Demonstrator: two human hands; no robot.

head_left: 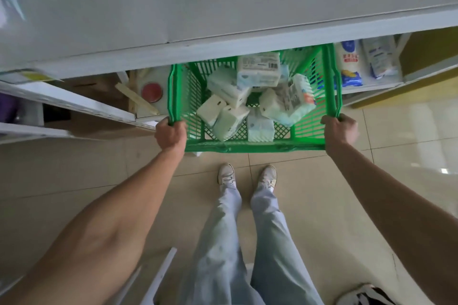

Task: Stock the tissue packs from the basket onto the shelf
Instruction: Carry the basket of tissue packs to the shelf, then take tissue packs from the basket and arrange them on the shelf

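Observation:
A green plastic basket [255,147] hangs in front of me above the tiled floor, its far end tucked under the grey shelf [223,7]. Inside lie several pale tissue packs [230,120], jumbled at different angles, with a larger pack [259,69] on top at the back. My left hand [171,135] grips the basket's left rim at the near corner. My right hand [339,131] grips the right rim at the near corner. The top surface of the grey shelf is bare where I can see it.
Lower shelves on the left [74,104] hold boxes and a red-lidded item [152,92]. On a low shelf at the right stand packaged goods [350,64]. My feet [247,177] stand just behind the basket. A white frame [158,277] and a dark shoe [364,296] sit at the bottom.

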